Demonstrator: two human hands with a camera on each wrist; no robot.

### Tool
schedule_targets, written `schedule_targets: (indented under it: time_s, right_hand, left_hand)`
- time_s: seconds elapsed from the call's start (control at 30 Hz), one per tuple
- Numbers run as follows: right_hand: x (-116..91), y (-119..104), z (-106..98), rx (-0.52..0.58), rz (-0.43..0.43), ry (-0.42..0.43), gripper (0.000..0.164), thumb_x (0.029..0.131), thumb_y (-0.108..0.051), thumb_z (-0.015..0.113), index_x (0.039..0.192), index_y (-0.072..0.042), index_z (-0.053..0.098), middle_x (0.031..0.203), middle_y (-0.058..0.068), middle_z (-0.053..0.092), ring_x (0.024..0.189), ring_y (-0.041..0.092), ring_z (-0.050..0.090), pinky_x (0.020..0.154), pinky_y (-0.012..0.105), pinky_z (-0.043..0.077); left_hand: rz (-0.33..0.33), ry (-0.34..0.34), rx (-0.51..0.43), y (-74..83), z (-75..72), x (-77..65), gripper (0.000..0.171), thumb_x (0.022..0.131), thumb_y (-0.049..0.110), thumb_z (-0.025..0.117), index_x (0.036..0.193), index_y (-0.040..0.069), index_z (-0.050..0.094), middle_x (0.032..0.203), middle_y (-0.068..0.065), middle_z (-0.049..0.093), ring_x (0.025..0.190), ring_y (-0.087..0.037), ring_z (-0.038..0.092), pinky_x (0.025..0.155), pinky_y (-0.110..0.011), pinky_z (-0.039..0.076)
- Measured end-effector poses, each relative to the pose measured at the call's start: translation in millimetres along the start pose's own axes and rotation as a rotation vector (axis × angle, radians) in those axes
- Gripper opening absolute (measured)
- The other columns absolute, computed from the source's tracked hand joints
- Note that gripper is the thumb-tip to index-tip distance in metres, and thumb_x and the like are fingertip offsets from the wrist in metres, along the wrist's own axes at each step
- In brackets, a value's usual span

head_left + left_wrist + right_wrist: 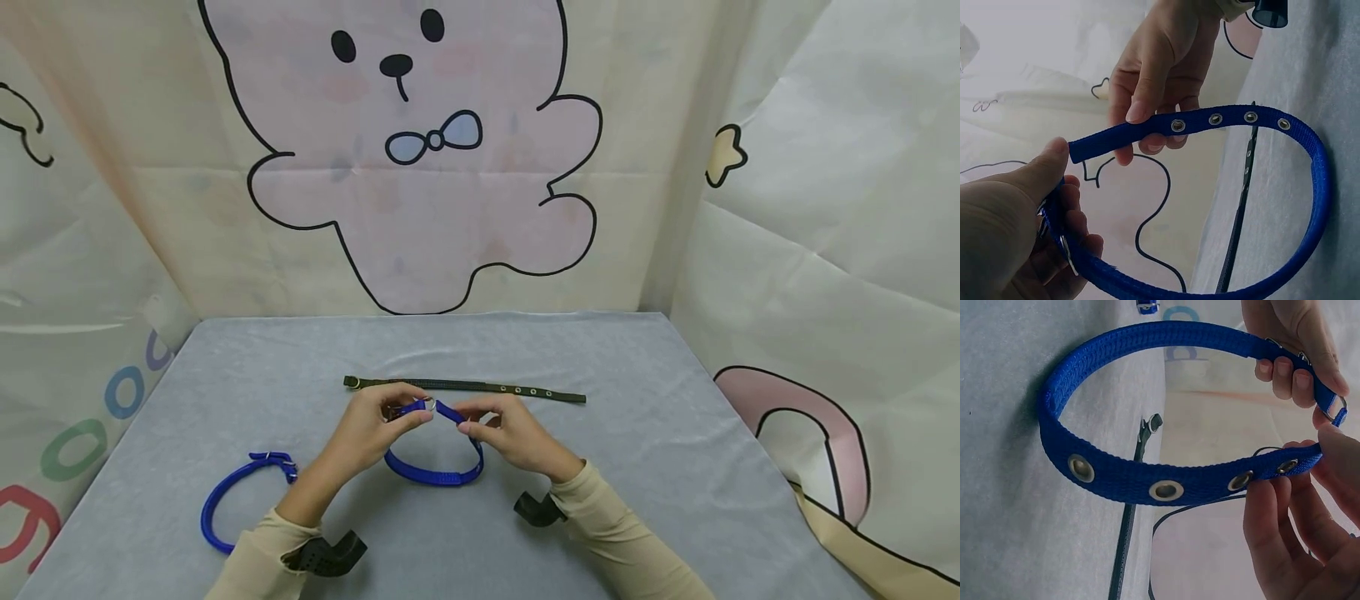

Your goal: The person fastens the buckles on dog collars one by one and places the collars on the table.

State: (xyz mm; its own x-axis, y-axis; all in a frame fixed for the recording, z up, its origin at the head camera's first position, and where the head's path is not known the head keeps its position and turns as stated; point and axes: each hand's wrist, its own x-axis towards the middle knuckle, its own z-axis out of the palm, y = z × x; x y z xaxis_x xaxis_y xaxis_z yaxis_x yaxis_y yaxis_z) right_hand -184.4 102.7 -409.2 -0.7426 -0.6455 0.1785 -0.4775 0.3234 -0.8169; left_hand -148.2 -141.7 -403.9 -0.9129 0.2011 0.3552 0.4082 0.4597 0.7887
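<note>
A blue collar [433, 477] of woven webbing is held up in a loop between both hands. My left hand [371, 429] grips its buckle end, thumb on one side and fingers curled behind. My right hand [513, 429] pinches the other end, a strap with several metal eyelets [1166, 490], between thumb and fingers. In the right wrist view the strap's tip is right at a metal ring [1341, 411] by the left thumb. The left fingers partly hide the buckle's metal [1067, 255]. The lower part of the loop hangs close over the table.
Behind the hands, a dark green collar [465, 386] with eyelets lies stretched out on the grey cloth-covered table [622, 358]. A second blue collar [213, 500], buckled into a loop, lies at left, partly covered by the left forearm. Printed curtains [615, 50] surround the table.
</note>
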Motion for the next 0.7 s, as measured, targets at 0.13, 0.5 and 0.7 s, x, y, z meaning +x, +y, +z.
schedule_targets:
  time_s: [0.13, 0.5, 0.7]
  right_hand:
    - [-0.8, -1.2, 1.5, -0.011, -0.005, -0.002, 0.029, 0.098, -0.016, 0.066, 0.125, -0.006, 0.071, 0.114, 0.011, 0.074, 0.096, 0.011, 0.064, 0.075, 0.025, 0.057]
    - [-1.1, -1.6, 2.4, -0.023, -0.032, -0.004, 0.027, 0.099, -0.015, 0.066, 0.123, -0.007, 0.072, 0.112, 0.012, 0.075, 0.093, 0.008, 0.062, 0.073, 0.027, 0.057]
    - [-1.5, -1.7, 2.7, -0.019, -0.035, -0.006, 0.027, 0.099, -0.015, 0.066, 0.124, -0.007, 0.072, 0.113, 0.011, 0.075, 0.093, 0.01, 0.063, 0.074, 0.026, 0.058]
  left_hand:
    - [-0.009, 0.001, 0.007, 1.8, 2.0, -0.1, 0.018, 0.087, 0.019, 0.08, 0.104, 0.012, 0.077, 0.086, 0.001, 0.074, 0.066, -0.005, 0.057, 0.058, -0.023, 0.049]
    - [-0.001, -0.018, -0.022, 3.3, 4.8, 0.3, 0.015, 0.086, 0.018, 0.08, 0.1, 0.012, 0.078, 0.091, -0.002, 0.076, 0.063, -0.005, 0.053, 0.055, -0.022, 0.045]
    - [0.005, -0.023, -0.017, 3.5, 5.9, -0.5, 0.015, 0.087, 0.019, 0.079, 0.1, 0.012, 0.077, 0.091, -0.002, 0.076, 0.063, -0.005, 0.053, 0.055, -0.022, 0.045]
